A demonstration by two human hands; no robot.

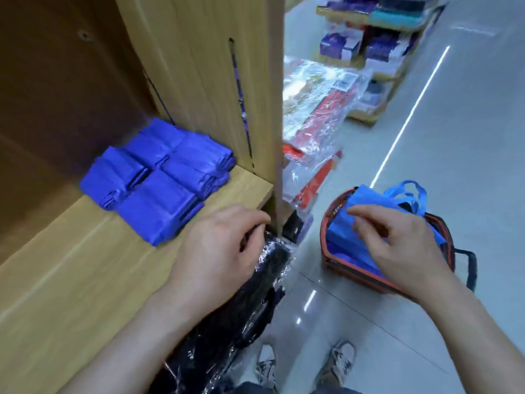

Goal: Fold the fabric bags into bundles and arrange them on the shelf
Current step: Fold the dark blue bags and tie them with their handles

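Several folded blue fabric bundles (159,177) lie stacked in rows on the wooden shelf (85,268), against its right side panel. My left hand (218,251) hovers over the shelf's front right corner, fingers curled, with nothing in it. On the floor to the right, a red-rimmed basket (326,251) holds loose blue fabric bags (366,200), their handles sticking up. My right hand (397,248) is over the basket, thumb and fingers pinching the top bag's fabric.
A black plastic-wrapped package (255,294) sits below the shelf edge by my left hand. Plastic-wrapped red goods (315,123) lean against the shelf's upright. More stocked shelves (369,46) stand across the grey tiled aisle. My shoes (335,362) show at the bottom.
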